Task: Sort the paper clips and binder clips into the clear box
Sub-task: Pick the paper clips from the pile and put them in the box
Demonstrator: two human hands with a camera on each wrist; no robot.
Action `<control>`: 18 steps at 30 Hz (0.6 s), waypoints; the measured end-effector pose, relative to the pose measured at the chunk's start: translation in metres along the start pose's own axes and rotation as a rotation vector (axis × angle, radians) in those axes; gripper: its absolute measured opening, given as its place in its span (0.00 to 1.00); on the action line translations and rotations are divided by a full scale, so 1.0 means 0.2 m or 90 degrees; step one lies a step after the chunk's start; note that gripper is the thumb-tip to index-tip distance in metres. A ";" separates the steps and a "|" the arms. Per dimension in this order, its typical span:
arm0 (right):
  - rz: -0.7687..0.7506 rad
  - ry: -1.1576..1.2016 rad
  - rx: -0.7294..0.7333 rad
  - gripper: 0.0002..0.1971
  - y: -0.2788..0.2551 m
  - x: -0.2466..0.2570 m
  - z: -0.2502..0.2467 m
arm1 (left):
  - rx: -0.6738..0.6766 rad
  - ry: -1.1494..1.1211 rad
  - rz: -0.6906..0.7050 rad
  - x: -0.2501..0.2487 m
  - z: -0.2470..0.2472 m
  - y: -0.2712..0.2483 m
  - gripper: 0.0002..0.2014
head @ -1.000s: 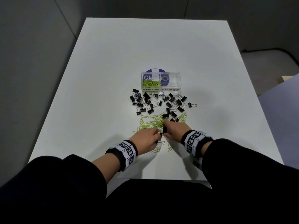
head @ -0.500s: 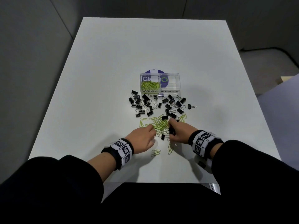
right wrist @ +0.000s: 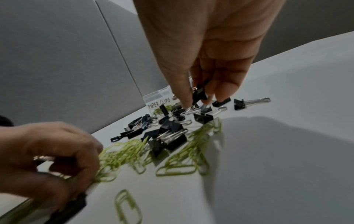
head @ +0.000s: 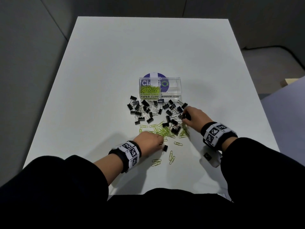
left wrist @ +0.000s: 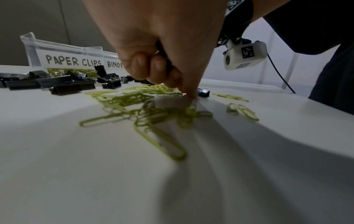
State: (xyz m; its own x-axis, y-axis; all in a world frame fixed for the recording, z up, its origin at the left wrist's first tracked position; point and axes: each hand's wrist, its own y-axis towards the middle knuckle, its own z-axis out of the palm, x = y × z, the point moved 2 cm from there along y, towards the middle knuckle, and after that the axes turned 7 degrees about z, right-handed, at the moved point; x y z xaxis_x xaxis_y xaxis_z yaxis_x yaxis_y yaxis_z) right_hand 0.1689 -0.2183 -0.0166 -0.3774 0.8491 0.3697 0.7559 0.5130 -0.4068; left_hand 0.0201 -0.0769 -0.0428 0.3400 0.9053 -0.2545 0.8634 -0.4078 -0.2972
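Observation:
The clear box (head: 179,78) stands mid-table; its left compartment, labelled PAPER CLIPS, holds green paper clips (head: 149,90), and its BINDER CLIPS compartment looks bare. Black binder clips (head: 142,109) lie scattered in front of it. Nearer me is a heap of green paper clips (head: 162,131). My right hand (head: 184,117) is over the right of the binder clips and pinches a black binder clip (right wrist: 199,94). My left hand (head: 160,142) is curled at the near edge of the paper clips, something dark tucked in its palm (left wrist: 162,53), one fingertip (left wrist: 189,97) on the table. A binder clip (head: 165,147) lies at its fingers.
A few loose paper clips (head: 171,157) lie close to the table's near edge. A purple round sticker (head: 154,75) shows under the box. Grey walls flank the white table (head: 99,80). A pale surface (head: 288,104) stands to the right.
My right hand has moved away from the left hand, up and to the right, to the binder clips. My left hand has stayed at the near edge of the paper clip heap.

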 end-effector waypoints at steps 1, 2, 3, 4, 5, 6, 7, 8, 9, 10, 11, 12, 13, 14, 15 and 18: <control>0.009 0.001 -0.003 0.13 0.03 0.00 0.00 | 0.009 0.000 0.000 0.00 0.00 0.00 0.15; 0.019 0.000 -0.005 0.14 0.05 0.00 -0.01 | 0.017 0.001 -0.001 0.00 0.00 0.01 0.15; 0.029 0.000 -0.006 0.14 0.08 0.01 -0.01 | 0.024 0.002 -0.005 0.01 0.00 0.01 0.16; 0.033 -0.003 -0.007 0.14 0.10 0.01 -0.02 | 0.029 -0.001 -0.009 0.01 0.00 0.01 0.16; 0.034 -0.008 -0.006 0.15 0.13 0.02 -0.02 | 0.035 -0.004 -0.012 0.01 0.00 0.01 0.16; 0.031 -0.012 -0.003 0.16 0.15 0.03 -0.02 | 0.041 -0.006 -0.010 0.02 -0.01 0.01 0.16; 0.026 -0.014 0.001 0.17 0.16 0.04 -0.02 | 0.050 -0.009 -0.003 0.02 -0.01 0.01 0.16; 0.019 -0.014 0.002 0.19 0.17 0.05 -0.02 | 0.060 -0.015 0.008 0.02 -0.02 0.01 0.16; 0.008 -0.017 -0.003 0.21 0.18 0.05 -0.03 | 0.063 -0.025 0.019 0.02 -0.03 0.01 0.16; -0.005 -0.026 -0.014 0.22 0.18 0.06 -0.03 | 0.054 -0.039 0.027 0.03 -0.05 0.01 0.15; -0.022 -0.040 -0.029 0.22 0.17 0.07 -0.03 | 0.031 -0.060 0.026 0.04 -0.07 0.01 0.14; -0.044 -0.057 -0.039 0.21 0.16 0.07 -0.03 | 0.002 -0.086 0.012 0.07 -0.10 0.01 0.14; -0.071 -0.073 -0.038 0.20 0.14 0.07 -0.03 | -0.033 -0.105 -0.011 0.11 -0.14 0.02 0.13; -0.098 -0.091 -0.022 0.19 0.13 0.08 -0.02 | -0.066 -0.112 -0.037 0.17 -0.17 0.03 0.12; -0.123 -0.109 0.005 0.20 0.10 0.07 0.00 | -0.094 -0.109 -0.064 0.23 -0.21 0.04 0.11; -0.155 -0.171 0.102 0.32 0.04 0.06 0.04 | -0.123 -0.089 -0.153 0.40 -0.29 0.09 0.08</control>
State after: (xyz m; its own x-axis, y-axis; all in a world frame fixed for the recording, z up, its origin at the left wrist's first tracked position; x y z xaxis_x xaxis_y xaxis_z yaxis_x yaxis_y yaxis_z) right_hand 0.1656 -0.2028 -0.0219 -0.6782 0.6916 0.2485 0.5419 0.6991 -0.4665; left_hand 0.0842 -0.0058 -0.0151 0.0753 0.9426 -0.3254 0.9719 -0.1424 -0.1875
